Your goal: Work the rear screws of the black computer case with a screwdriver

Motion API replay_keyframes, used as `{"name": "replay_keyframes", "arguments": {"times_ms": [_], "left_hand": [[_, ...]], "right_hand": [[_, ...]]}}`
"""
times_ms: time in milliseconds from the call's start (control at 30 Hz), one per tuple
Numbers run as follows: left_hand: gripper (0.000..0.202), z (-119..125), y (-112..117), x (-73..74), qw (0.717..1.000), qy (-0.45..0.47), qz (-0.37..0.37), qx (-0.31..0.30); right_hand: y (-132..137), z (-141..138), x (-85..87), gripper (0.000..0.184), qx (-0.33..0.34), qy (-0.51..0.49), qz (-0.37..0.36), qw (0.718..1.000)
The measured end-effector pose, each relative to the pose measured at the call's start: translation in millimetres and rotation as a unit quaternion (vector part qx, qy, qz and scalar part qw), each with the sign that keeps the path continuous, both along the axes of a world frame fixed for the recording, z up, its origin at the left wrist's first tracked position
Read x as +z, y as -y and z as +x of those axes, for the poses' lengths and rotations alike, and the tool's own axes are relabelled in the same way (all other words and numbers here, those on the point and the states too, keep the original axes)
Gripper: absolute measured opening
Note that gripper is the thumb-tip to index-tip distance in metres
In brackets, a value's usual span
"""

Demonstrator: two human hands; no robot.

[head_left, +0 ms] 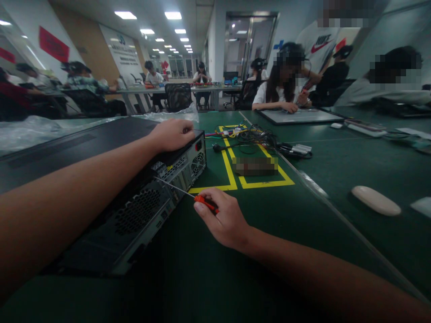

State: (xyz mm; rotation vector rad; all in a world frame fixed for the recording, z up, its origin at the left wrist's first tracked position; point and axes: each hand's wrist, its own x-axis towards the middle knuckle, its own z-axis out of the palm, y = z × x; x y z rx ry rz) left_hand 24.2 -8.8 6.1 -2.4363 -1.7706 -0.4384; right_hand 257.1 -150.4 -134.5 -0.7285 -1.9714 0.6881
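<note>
A black desktop computer case lies on its side on the green table, its perforated metal rear panel facing me. My left hand rests on the case's top far corner, fingers curled down over the edge. My right hand is closed around the red handle of a screwdriver. The thin metal shaft points left, its tip against the rear panel.
Yellow tape marks a rectangle beside the case, with a tangle of cables at its far end. A white mouse lies at the right. Plastic wrap sits at the left. Other people work at tables behind.
</note>
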Motion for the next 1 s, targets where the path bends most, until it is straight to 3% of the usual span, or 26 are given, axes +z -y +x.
{"name": "replay_keyframes", "arguments": {"times_ms": [400,700,1000], "left_hand": [[0.029,1.2,0.4,0.3,1.000,-0.009,0.005,-0.006],[0.027,0.2,1.4,1.8,1.000,-0.004,-0.003,0.000],[0.026,1.7,2.3,2.7,1.000,-0.008,-0.005,0.013]], "right_hand": [[-2.5,-2.2,-2.9,0.026,0.006,0.011,0.006,1.000],[1.2,-1.2,-2.7,0.026,0.013,-0.004,-0.035,0.999],[-5.4,-4.1,-11.0,0.009,-0.006,-0.025,-0.036,0.999]]}}
